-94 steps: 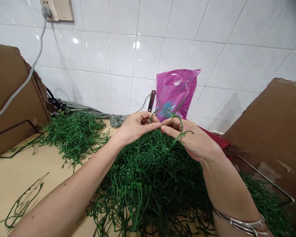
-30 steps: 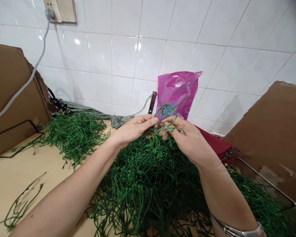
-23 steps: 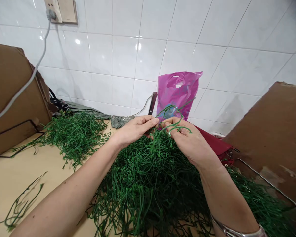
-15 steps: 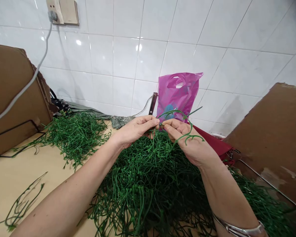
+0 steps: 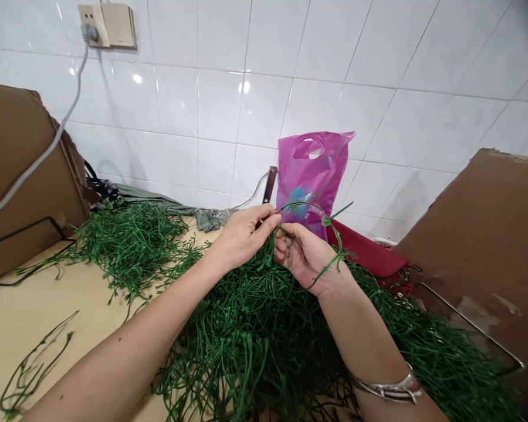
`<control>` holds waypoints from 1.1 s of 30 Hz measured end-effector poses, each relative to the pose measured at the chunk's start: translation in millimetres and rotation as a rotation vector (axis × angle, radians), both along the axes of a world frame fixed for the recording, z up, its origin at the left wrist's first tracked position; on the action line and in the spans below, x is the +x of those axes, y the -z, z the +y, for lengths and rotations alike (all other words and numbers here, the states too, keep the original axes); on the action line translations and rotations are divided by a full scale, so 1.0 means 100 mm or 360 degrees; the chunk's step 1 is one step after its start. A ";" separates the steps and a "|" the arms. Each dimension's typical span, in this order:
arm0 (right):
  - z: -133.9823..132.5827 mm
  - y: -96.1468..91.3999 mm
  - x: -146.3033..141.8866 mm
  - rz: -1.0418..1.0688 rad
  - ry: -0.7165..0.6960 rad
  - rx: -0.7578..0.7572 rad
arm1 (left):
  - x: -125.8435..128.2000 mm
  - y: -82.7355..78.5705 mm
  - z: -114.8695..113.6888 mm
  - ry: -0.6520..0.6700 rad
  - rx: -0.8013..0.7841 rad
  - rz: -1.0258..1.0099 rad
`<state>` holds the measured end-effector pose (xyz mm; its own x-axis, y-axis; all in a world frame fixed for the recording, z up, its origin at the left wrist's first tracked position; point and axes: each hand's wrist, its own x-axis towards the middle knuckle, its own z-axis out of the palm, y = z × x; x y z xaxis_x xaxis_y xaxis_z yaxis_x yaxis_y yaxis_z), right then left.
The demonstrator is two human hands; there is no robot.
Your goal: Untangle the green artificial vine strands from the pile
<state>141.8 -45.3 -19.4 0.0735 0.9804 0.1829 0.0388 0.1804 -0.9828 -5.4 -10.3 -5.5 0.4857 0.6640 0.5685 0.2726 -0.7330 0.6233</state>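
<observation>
Your left hand (image 5: 242,234) pinches one green stem (image 5: 326,221) between thumb and fingertips. Your right hand (image 5: 305,258), palm up, curls loosely round it, which keeps the stem raised clear of the tangled pile (image 5: 264,328) on the worktop (image 5: 26,305).

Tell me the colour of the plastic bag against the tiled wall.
The plastic bag is magenta pink, with a bluish patch low down; head view.

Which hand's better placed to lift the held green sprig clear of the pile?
Right, probably: right hand is palm-up with the sprig looped over it; left hand only pinches the stem end.
</observation>
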 end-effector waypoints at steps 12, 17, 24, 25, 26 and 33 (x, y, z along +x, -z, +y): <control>-0.01 0.05 0.02 -0.0647 0.0640 0.0744 | -0.03 0.06 0.09 0.0014 -0.0127 -0.0055; 0.09 0.13 0.17 -0.1389 0.0869 0.1280 | -0.01 0.08 0.12 0.0058 -0.0177 -0.0179; 0.29 0.23 0.26 -0.1716 0.0831 0.1287 | -0.03 0.08 0.11 0.0018 -0.0275 -0.0069; 0.29 0.24 0.26 -0.1736 0.0846 0.1248 | -0.02 0.10 0.12 0.0027 -0.0317 -0.0022; 0.30 0.26 0.25 -0.1750 0.0857 0.1210 | -0.02 0.12 0.13 0.0064 -0.0373 0.0012; 0.21 0.25 0.22 -0.1599 0.0588 0.0851 | 0.04 0.23 0.21 0.0243 -0.0581 -0.0150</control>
<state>163.5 -23.9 -44.0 -0.0743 0.7121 0.6981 0.8821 0.3734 -0.2871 -1.0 10.9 -28.4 0.5515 0.7546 0.3556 0.1071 -0.4868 0.8669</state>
